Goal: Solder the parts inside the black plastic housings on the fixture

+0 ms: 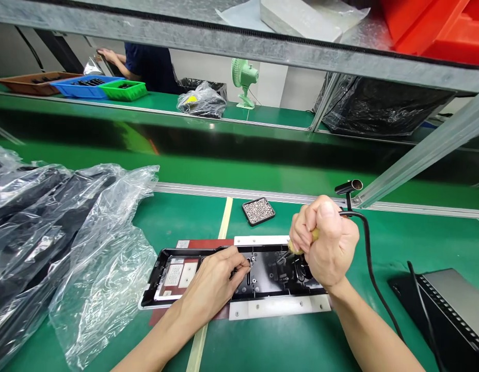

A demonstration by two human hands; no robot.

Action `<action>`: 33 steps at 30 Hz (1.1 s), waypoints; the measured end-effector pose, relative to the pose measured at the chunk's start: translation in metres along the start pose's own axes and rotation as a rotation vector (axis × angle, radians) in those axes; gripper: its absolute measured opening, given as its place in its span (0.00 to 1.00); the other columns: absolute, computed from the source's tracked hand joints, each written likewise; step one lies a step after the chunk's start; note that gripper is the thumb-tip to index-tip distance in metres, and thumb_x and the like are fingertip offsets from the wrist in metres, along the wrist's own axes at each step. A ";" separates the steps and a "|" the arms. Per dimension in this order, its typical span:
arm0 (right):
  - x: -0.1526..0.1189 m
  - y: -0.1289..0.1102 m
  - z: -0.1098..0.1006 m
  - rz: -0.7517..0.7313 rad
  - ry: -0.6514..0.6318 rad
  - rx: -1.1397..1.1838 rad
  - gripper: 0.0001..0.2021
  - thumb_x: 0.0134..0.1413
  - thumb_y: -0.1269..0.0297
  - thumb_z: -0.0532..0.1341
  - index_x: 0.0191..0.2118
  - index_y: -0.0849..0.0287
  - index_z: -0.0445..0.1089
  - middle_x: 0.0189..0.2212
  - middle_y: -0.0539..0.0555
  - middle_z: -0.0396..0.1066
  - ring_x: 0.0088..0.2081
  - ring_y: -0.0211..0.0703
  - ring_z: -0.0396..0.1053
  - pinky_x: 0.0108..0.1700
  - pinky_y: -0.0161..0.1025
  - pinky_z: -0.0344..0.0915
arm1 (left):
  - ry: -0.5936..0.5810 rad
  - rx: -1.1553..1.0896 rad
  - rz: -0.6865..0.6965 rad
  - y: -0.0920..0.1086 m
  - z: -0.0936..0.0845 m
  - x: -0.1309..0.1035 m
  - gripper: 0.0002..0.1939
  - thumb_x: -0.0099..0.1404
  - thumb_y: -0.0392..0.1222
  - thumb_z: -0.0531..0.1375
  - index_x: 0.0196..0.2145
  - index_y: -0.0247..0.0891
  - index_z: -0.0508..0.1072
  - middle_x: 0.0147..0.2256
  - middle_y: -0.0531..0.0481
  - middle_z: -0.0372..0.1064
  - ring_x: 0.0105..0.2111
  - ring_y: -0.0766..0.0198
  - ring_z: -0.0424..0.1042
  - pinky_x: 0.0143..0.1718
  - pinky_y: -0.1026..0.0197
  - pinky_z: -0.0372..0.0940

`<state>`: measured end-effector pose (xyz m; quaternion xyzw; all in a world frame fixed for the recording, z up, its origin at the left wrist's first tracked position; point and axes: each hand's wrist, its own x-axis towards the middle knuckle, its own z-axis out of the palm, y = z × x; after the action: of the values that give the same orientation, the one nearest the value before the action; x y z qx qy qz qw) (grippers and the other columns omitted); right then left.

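A long black plastic housing point(270, 295) lies across the bench in front of me, over a reddish-brown board with white strips. My right hand point(326, 248) is wrapped round the yellow handle of a corded soldering iron point(296, 249). Its thin metal tip points down and left into the housing, and a black cord leaves the top of my fist. My left hand point(222, 276) reaches over the housing's middle, thumb and fingers pinched together. Whatever is between those fingertips is too small to make out. Behind the housing sits a small black tray point(258, 212) of tiny silvery metal pieces.
Clear plastic bags point(104, 258) with black parts cover the left side. At right lie a black panel point(452, 310) and the cord point(373, 274). A metal tube holder point(348, 187) stands by the slanted post. An overhead shelf point(224, 33) crosses the top; a co-worker point(150, 67) is beyond.
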<state>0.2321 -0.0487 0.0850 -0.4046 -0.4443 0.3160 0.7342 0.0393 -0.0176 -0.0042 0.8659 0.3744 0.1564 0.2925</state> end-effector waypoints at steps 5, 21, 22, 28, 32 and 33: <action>0.000 -0.001 0.001 0.003 0.019 -0.007 0.21 0.68 0.55 0.57 0.24 0.55 0.57 0.16 0.43 0.53 0.15 0.30 0.51 0.14 0.32 0.50 | -0.004 0.002 -0.018 -0.001 0.001 0.000 0.09 0.72 0.35 0.56 0.35 0.40 0.74 0.35 0.52 0.72 0.34 0.63 0.72 0.36 0.61 0.60; 0.000 -0.001 0.000 -0.010 0.033 -0.021 0.21 0.67 0.54 0.57 0.23 0.56 0.57 0.16 0.43 0.52 0.15 0.30 0.50 0.14 0.31 0.51 | 0.026 -0.003 0.003 -0.003 0.005 -0.001 0.10 0.72 0.35 0.55 0.35 0.40 0.75 0.34 0.51 0.71 0.32 0.63 0.71 0.33 0.62 0.59; 0.000 -0.001 0.000 -0.011 0.033 -0.021 0.21 0.67 0.54 0.57 0.23 0.56 0.57 0.16 0.43 0.52 0.15 0.30 0.50 0.14 0.31 0.51 | 0.024 -0.011 0.003 -0.004 0.005 -0.001 0.10 0.72 0.35 0.55 0.35 0.40 0.75 0.34 0.51 0.71 0.32 0.64 0.71 0.33 0.62 0.59; 0.002 -0.001 0.000 -0.002 0.030 -0.011 0.21 0.67 0.54 0.57 0.23 0.56 0.57 0.16 0.43 0.51 0.16 0.30 0.50 0.15 0.31 0.52 | 0.007 -0.015 -0.022 -0.001 0.004 0.000 0.10 0.73 0.35 0.56 0.34 0.40 0.74 0.34 0.53 0.70 0.31 0.64 0.70 0.34 0.62 0.58; 0.003 0.000 -0.003 0.008 0.033 -0.004 0.21 0.67 0.54 0.57 0.24 0.56 0.57 0.16 0.43 0.51 0.16 0.30 0.50 0.14 0.31 0.52 | -0.003 -0.010 -0.033 -0.001 0.004 -0.001 0.11 0.73 0.36 0.55 0.34 0.40 0.75 0.34 0.52 0.70 0.32 0.63 0.70 0.34 0.61 0.58; 0.003 0.000 -0.004 0.008 0.032 0.001 0.21 0.67 0.54 0.57 0.24 0.56 0.57 0.16 0.43 0.51 0.16 0.30 0.50 0.14 0.30 0.52 | -0.005 -0.010 -0.034 -0.001 0.004 -0.001 0.11 0.73 0.37 0.55 0.34 0.40 0.75 0.34 0.52 0.70 0.32 0.63 0.70 0.34 0.61 0.59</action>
<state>0.2368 -0.0472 0.0847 -0.4111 -0.4306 0.3128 0.7401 0.0403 -0.0190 -0.0080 0.8584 0.3876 0.1512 0.3001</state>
